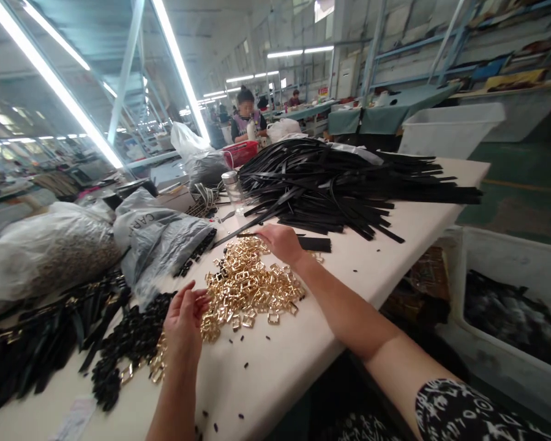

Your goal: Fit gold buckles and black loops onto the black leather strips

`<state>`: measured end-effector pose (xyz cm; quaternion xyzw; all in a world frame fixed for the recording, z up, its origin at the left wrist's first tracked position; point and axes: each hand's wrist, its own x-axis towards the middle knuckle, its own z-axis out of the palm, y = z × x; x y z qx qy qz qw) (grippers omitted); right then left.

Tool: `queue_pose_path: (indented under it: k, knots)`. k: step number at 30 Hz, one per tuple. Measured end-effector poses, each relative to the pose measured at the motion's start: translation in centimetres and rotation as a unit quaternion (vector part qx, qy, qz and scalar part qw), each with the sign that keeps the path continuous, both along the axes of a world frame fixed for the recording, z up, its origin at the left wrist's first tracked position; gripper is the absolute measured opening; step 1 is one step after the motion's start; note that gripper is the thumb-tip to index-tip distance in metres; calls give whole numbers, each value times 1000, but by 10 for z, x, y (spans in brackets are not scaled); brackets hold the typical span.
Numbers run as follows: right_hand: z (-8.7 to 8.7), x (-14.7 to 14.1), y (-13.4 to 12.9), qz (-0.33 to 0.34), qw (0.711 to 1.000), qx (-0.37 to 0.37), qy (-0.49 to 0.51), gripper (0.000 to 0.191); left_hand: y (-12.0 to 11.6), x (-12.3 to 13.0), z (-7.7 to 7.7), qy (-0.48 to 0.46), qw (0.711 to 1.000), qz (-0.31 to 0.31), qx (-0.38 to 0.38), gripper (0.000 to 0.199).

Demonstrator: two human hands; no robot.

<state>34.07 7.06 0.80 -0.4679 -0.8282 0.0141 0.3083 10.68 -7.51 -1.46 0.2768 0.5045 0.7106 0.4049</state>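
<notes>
Gold-coloured metal buckles (252,278) lie in a loose heap on the pale table (312,343). At the heap's left edge is my left hand (187,309), its fingers curled; whether anything small is between them cannot be made out. My right hand (280,242) is over the far side of the heap, fingers pinched together near the end of a thin black strip (245,234); what the fingertips hold is too small to name. Small black pieces (135,334) are piled left of my left hand. A large bundle of black straps (316,177) lies beyond my right hand.
Plastic bags (147,236) and finished-looking black straps (50,337) cover the table's left side. A clear bottle (232,191) stands behind the buckles. White bins (509,294) stand beyond the table's right edge. A person (247,119) sits farther back.
</notes>
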Motion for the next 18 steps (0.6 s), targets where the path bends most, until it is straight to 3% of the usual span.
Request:
queue_pose_path:
  k: [3,6,9,13,18]
  knots:
    - [3,-28,-28,185,977,109,10,28,0,6,0,-38,998,-53,-9,50]
    - [0,-45,-47,282,948,148,25,26,0,11,1,-62,996,-65,-13,44]
    - [-5,-53,-54,303,943,128,39,24,-1,12,3,-69,995,-63,-17,38]
    - [-7,-53,-54,284,953,50,98,23,-2,10,4,-68,996,-52,-13,36]
    - [-9,-51,-56,309,938,-39,153,22,-2,8,3,-77,995,-61,-24,33]
